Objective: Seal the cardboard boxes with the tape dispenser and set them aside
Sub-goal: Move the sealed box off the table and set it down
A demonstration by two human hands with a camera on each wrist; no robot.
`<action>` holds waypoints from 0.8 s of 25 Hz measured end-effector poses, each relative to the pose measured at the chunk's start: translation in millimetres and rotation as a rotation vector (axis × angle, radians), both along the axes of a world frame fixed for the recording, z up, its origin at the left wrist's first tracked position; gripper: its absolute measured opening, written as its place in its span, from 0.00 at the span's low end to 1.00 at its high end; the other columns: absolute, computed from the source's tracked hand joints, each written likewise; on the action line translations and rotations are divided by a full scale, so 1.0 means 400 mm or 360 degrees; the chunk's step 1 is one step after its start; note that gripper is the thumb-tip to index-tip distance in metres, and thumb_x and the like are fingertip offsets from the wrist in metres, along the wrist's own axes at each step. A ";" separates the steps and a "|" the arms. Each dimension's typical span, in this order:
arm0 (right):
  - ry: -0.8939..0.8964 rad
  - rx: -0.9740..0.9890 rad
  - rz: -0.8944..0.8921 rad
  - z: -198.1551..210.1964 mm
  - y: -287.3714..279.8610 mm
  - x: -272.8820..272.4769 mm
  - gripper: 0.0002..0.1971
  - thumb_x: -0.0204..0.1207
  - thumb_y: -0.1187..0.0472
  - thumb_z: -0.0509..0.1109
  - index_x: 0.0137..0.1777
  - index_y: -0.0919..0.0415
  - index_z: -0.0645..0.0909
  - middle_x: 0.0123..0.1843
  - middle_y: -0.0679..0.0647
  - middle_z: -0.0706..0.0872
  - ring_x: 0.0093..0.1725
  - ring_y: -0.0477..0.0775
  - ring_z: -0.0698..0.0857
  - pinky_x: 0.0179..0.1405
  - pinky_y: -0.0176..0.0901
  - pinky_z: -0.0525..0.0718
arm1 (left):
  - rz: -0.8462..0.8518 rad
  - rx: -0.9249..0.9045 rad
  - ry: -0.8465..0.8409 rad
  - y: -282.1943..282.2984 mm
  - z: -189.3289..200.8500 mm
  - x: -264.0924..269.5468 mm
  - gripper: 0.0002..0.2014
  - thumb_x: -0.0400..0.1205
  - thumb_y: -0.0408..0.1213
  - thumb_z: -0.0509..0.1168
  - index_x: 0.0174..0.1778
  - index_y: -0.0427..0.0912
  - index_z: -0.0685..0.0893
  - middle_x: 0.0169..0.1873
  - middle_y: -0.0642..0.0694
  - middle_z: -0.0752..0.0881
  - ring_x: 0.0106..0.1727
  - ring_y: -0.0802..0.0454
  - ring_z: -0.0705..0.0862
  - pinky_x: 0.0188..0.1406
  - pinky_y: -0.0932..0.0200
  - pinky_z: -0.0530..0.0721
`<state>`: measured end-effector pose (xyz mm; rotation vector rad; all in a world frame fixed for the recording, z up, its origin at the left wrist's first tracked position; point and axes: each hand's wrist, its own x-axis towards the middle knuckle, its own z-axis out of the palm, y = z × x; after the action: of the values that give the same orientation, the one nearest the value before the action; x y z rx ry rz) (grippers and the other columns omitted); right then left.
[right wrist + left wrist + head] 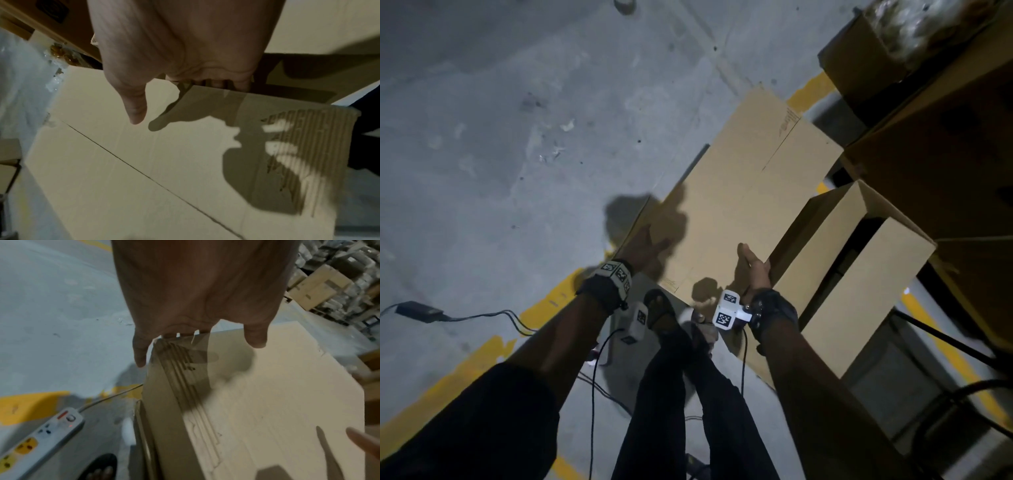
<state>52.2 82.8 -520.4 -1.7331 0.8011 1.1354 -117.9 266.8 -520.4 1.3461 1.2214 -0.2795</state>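
I hold a large, flat-sided tan cardboard box [743, 205] between both hands, clear of the grey concrete floor [500, 120]. My left hand [645, 248] grips the box's near-left edge: in the left wrist view the fingers [139, 353] curl over that edge while the thumb lies on the broad top face. My right hand [751, 269] grips the near-right edge, thumb [134, 107] on the top face, remaining fingers wrapped under the rim.

The box's long axis runs away from me, toward the upper right of the head view, so both hands sit at its near end, one on each side, equally close to it. A flap seam [144, 175] crosses the top face in the right wrist view; I cannot tell whether it carries tape.

A second, narrower tan carton [859, 284] stands just beside the right hand, with darker brown cartons [945, 164] stacked behind it. No tape dispenser is visible in any view.

I judge the step in hand to be repositioning the box.
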 end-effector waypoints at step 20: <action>-0.0710 0.0675 -0.0034 1.025 -0.181 0.002 0.34 0.77 0.54 0.79 0.79 0.36 0.69 0.67 0.38 0.85 0.66 0.44 0.83 0.77 0.57 0.74 | 0.0170 0.0398 -0.0720 -0.159 0.906 0.020 0.39 0.64 0.75 0.78 0.69 0.67 0.77 0.66 0.57 0.86 0.70 0.50 0.84 0.72 0.39 0.82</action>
<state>53.0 10.5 -110.5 -1.5269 0.2781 0.7872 -110.1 203.2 -157.8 1.4521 0.9589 0.2530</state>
